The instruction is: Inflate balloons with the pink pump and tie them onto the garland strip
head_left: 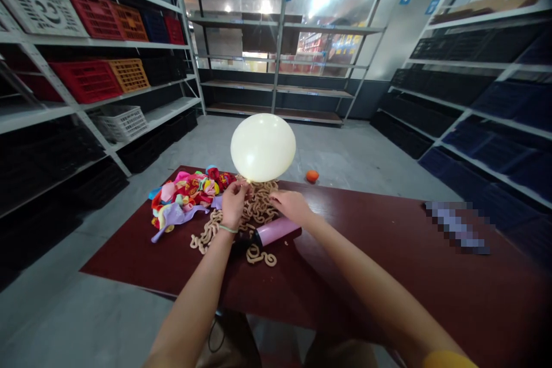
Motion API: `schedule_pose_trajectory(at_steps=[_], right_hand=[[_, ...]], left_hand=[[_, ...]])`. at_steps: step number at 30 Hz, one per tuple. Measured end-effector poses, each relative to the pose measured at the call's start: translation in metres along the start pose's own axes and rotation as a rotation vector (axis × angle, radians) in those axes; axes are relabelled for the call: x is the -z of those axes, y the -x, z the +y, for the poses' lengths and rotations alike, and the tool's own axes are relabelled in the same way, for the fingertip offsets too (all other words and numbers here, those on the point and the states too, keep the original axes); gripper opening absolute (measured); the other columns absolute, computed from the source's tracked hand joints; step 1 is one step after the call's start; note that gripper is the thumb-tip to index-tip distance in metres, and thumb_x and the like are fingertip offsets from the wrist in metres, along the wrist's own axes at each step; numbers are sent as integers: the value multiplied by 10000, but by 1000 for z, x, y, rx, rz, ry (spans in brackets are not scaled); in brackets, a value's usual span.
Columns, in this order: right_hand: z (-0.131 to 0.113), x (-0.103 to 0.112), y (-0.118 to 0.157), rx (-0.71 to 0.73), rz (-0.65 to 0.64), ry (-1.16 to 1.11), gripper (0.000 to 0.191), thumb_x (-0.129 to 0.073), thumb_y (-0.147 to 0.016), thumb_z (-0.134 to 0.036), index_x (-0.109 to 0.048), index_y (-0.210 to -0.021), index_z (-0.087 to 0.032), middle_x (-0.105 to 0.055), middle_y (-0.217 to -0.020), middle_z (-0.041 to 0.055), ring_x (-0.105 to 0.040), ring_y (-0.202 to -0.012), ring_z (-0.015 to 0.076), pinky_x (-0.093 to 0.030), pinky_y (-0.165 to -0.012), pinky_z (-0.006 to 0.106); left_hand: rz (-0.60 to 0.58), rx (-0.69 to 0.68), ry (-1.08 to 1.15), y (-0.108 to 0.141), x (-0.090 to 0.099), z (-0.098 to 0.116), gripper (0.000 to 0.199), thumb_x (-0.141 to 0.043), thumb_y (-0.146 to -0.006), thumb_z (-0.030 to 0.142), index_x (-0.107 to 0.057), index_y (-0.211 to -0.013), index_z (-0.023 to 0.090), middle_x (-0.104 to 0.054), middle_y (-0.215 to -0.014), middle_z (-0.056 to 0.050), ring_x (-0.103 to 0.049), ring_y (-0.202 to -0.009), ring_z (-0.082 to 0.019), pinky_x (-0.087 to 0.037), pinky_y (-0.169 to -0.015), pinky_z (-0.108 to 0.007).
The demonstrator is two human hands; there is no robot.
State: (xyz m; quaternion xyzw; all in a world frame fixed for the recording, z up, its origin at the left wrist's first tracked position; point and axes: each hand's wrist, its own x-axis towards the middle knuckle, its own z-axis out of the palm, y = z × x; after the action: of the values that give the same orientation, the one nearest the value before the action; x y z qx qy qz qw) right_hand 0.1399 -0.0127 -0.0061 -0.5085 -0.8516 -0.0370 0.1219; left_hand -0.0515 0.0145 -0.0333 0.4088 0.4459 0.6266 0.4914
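Note:
A blown-up pale cream balloon [263,146] stands upright above the far edge of the dark red table [345,236]. My left hand [235,201] is closed, pinching the balloon's neck at its lower end. My right hand [291,206] is a little to the right, its fingers curled together by a heap of beige curly strips [257,204]. Whatever its fingertips hold, if anything, cannot be made out. Below my hands lies a pink cylinder with a black end [278,231], partly hidden by my left wrist. Left of the heap is a pile of limp, many-coloured balloons [185,195].
An orange round object [312,176] is just beyond the table's far edge. A blurred, pixelated flat item [457,227] lies at the table's right. Shelves with crates [88,80] line the left, dark crates [448,80] the right, and a metal rack [276,89] the back.

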Motion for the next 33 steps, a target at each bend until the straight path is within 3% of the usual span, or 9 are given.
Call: schedule_pose_trajectory(at_steps=[2,5,9,12,15,21,23,29,33], right_hand=[[-11,-4,-10,-29,-9,-24,238,-465,-968,-260,-637,-1131,-242,-710,-1051,46,-645,-870,190,-428,-698,296],[-21,-5,-18,-57,-53,-44,251,-436,-962,-202,-663,-1071,-212,-703,-1064,92,-647,-860,211,-439,-699,312],[-13,3,-15,-64,-28,-106,237,-445,-971,-240,-673,-1010,-186,-702,-1054,102,-644,-873,204,-451,-734,314],[2,17,-8,-59,4,-343,238,-479,-961,-294,-696,-908,-210,-714,-933,44,-641,-828,162,-456,-753,290],[15,35,-2,-112,31,-629,261,-487,-943,-350,-685,-856,-205,-683,-834,14,-603,-664,112,-471,-655,258],[18,69,3,-175,99,-953,212,-568,-859,-373,-637,-954,-197,-647,-842,23,-588,-653,125,-494,-520,244],[16,78,4,-183,103,-940,194,-529,-876,-338,-620,-984,-205,-655,-830,20,-602,-667,137,-498,-536,260],[13,93,0,-82,221,-530,158,-551,-868,-262,-701,-910,-235,-704,-955,29,-633,-863,167,-487,-772,319],[9,95,-6,-130,139,-719,226,-512,-881,-266,-699,-1004,-232,-708,-920,27,-636,-754,142,-513,-695,307]], left_hand=[[1,-2,-5,2,1,-1,391,-749,-697,493,-630,-822,142,-630,-694,-12,-589,-616,-123,-497,-620,-252],[13,-4,-7,3,2,-1,357,-736,-716,461,-633,-827,138,-630,-691,-10,-582,-597,-115,-486,-599,-240],[34,27,-11,3,2,0,323,-721,-731,428,-637,-846,138,-646,-712,-21,-606,-617,-127,-503,-612,-253],[27,29,-38,3,2,0,299,-716,-739,412,-642,-841,141,-651,-713,-24,-609,-615,-132,-508,-616,-260],[-4,30,-47,4,1,-2,299,-723,-734,414,-642,-835,144,-654,-710,-26,-611,-620,-137,-510,-613,-260],[-45,21,-82,8,-1,-3,344,-732,-725,448,-651,-850,138,-665,-731,-39,-630,-668,-154,-512,-614,-257],[-38,18,-78,9,-1,-2,349,-732,-721,454,-652,-847,139,-663,-736,-40,-629,-671,-157,-511,-613,-259],[-12,-18,-67,10,1,1,328,-703,-753,450,-648,-856,144,-662,-735,-38,-613,-634,-142,-497,-592,-247],[-3,-8,-47,10,2,2,330,-703,-749,447,-641,-862,142,-650,-708,-24,-607,-622,-133,-491,-594,-240]])
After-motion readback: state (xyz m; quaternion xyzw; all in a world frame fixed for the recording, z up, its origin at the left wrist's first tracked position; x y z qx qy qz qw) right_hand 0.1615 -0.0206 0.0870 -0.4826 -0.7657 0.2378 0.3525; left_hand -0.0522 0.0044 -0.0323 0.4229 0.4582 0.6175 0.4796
